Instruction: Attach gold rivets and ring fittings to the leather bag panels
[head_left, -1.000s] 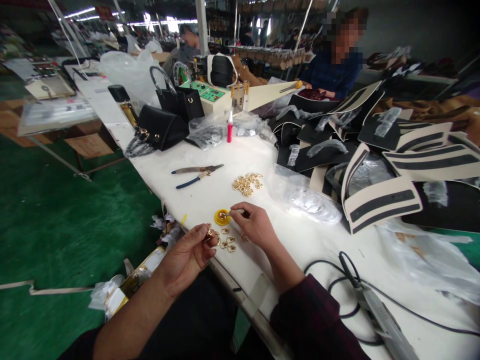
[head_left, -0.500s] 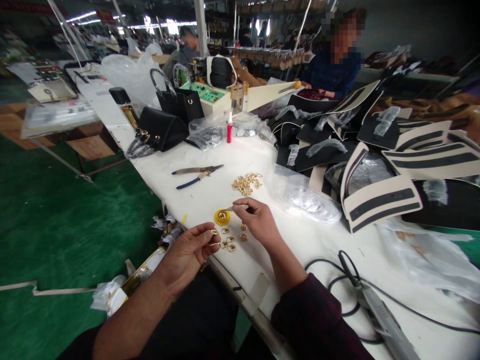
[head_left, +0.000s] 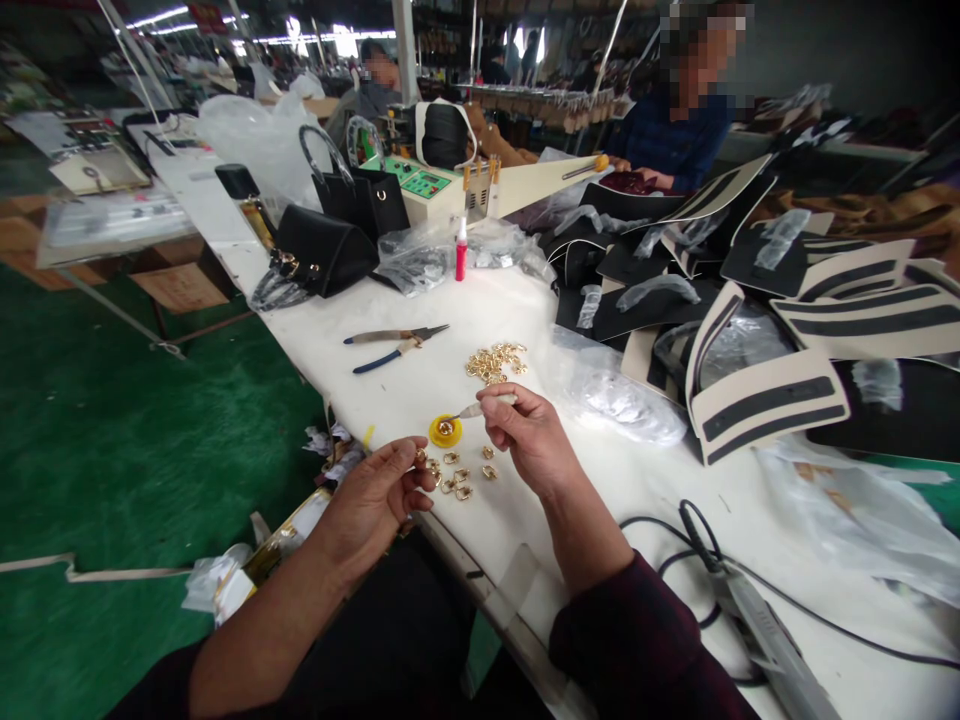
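Note:
My left hand (head_left: 386,490) pinches a small gold metal piece (head_left: 421,456) near the table's front edge. In my right hand (head_left: 521,430) is a thin pale tool (head_left: 487,405), its tip over a small yellow dish (head_left: 445,431). Several gold buckle-like pieces (head_left: 462,475) lie spread between my hands, just in front of the dish. Behind it sits a heap of similar gold pieces (head_left: 495,361). Pliers (head_left: 397,345) with splayed handles rest to the left of the heap.
A red bottle (head_left: 460,255) stands behind the heap, black handbags (head_left: 330,250) at the back left. Striped panels (head_left: 772,400) and plastic wrap (head_left: 615,395) cover the right. A grey corded tool (head_left: 772,640) lies front right. Across the table is a person (head_left: 667,135).
My right hand has moved slightly right and up, drawing the tool back with its tip still over the dish. My left hand has shifted slightly left with its gold piece.

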